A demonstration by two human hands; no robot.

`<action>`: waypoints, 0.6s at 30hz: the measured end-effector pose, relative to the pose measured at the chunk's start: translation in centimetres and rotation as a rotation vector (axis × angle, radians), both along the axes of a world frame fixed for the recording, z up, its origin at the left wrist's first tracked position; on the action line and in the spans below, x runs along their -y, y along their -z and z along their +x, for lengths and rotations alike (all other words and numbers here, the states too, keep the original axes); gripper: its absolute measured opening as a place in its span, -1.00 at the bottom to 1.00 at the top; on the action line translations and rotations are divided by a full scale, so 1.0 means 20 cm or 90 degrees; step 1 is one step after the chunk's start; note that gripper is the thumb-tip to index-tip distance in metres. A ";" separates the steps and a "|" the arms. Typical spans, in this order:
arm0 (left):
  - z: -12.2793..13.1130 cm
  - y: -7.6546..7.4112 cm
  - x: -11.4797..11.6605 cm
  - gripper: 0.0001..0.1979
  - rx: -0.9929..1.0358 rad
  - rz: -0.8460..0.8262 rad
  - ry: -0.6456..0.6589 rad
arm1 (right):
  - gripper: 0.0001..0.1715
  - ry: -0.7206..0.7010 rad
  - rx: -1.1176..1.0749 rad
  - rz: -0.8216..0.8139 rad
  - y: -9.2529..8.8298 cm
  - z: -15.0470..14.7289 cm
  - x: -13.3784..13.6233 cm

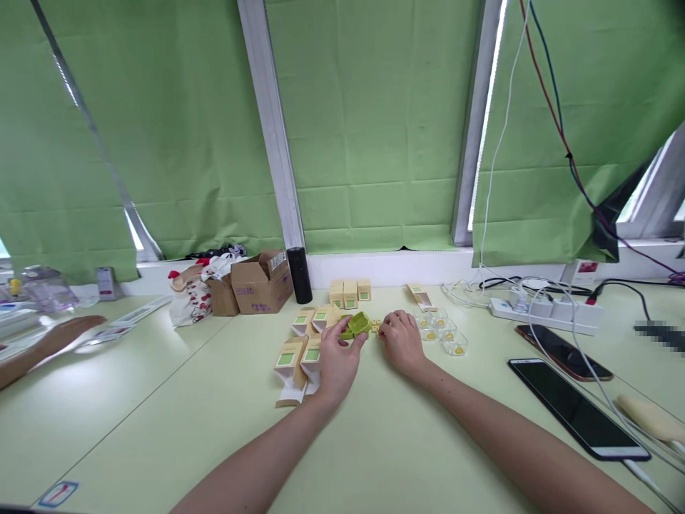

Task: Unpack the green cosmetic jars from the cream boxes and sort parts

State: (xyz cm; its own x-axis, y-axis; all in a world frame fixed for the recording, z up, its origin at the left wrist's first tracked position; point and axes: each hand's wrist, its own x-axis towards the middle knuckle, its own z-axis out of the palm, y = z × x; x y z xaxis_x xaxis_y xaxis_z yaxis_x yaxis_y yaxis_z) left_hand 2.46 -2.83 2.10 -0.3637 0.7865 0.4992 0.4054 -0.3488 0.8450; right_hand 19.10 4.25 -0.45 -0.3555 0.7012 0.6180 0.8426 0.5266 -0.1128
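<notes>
Near the middle of the table, my left hand (pixel 341 363) is closed on a small green case (pixel 359 325) that lies open. My right hand (pixel 401 343) has its fingers bent down beside some small yellow pieces (pixel 375 326); whether it pinches one is hidden. Left of my left hand are several small tan boxes with green windows (pixel 290 359), some with flaps open. Three closed boxes (pixel 349 291) stand behind the case. Clear round containers (pixel 454 344) with yellow bits inside sit right of my right hand, below an opened tan box (pixel 420 296).
A cardboard box (pixel 262 283), a black cylinder (pixel 299 275) and a patterned bag (pixel 190 296) stand at the back left. Two phones (pixel 578 408), cables and a power strip (pixel 546 315) lie right. Another person's hand (pixel 69 334) rests far left.
</notes>
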 end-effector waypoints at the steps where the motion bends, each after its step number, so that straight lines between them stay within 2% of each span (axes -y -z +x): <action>1: 0.00 0.00 0.00 -0.53 -0.001 -0.002 -0.001 | -0.79 0.004 0.003 0.002 0.00 0.00 -0.01; 11: 0.01 -0.01 0.02 -0.54 0.008 -0.007 0.004 | -0.79 0.015 -0.004 0.018 0.03 -0.01 -0.03; 18: 0.01 -0.01 0.00 -0.56 0.078 -0.018 0.060 | -0.79 -0.011 -0.073 0.042 -0.03 0.01 0.07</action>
